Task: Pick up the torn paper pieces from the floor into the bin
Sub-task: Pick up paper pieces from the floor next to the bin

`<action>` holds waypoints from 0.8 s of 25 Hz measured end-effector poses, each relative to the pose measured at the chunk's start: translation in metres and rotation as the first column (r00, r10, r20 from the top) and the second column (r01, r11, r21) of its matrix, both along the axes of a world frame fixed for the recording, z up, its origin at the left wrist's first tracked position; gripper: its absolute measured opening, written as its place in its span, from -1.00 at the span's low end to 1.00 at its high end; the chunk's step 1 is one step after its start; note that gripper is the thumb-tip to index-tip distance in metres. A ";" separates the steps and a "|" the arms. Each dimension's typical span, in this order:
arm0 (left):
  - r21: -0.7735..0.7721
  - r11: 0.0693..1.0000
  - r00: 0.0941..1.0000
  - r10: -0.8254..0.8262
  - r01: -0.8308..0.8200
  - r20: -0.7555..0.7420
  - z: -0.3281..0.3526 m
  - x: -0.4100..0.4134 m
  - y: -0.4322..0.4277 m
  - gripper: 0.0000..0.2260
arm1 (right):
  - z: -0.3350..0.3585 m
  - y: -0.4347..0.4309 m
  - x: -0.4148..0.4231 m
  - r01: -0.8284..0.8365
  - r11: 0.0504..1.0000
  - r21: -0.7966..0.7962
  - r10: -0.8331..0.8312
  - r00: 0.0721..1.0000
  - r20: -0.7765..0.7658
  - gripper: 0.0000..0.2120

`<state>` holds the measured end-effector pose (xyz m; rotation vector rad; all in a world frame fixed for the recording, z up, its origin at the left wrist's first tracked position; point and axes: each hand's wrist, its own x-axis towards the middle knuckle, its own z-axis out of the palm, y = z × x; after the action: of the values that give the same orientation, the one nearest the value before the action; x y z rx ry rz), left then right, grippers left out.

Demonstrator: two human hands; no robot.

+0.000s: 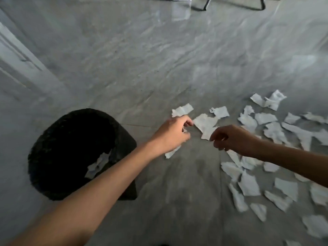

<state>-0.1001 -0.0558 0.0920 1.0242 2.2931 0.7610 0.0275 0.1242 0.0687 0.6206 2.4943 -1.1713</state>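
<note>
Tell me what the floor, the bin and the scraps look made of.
Floor: polished stone or glazed tile, probably; grey veining, glossy reflections, a thin joint line.
Bin: black with a dull surface, likely plastic; too dark to tell whether it is lined.
Scraps: thin white paper, matte, with ragged torn edges and creases; some lie inside the bin.

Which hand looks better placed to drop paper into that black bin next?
Probably the left hand: it is the nearer one to the bin and already seems to pinch a scrap. The right hand hovers farther off, over the scattered paper pieces.
</note>
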 end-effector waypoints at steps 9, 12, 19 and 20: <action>-0.347 0.894 0.954 -0.300 0.284 0.006 -0.041 0.030 0.061 -0.69 | -0.095 0.009 0.139 -0.475 0.821 0.316 0.408 0.876 0.257 -0.47; -0.417 0.870 0.955 -0.297 0.265 -0.012 -0.061 0.028 0.047 -0.67 | -0.145 -0.007 0.157 -0.529 0.770 0.357 0.489 0.849 0.201 -0.60; -0.584 0.812 0.928 -0.219 0.003 -0.300 -0.135 0.035 0.013 -0.52 | -0.153 -0.002 0.190 -0.089 0.962 0.258 0.124 0.985 -0.124 -0.83; -0.584 0.810 0.930 -0.172 -0.054 -0.324 -0.147 0.036 0.014 -0.49 | -0.153 0.002 0.200 -0.023 0.962 0.270 0.061 0.989 -0.132 -0.79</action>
<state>-0.0646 -0.0420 -0.0554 0.9807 2.5320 -0.2085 0.2279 0.1260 -0.0846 0.5666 2.7986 -0.8955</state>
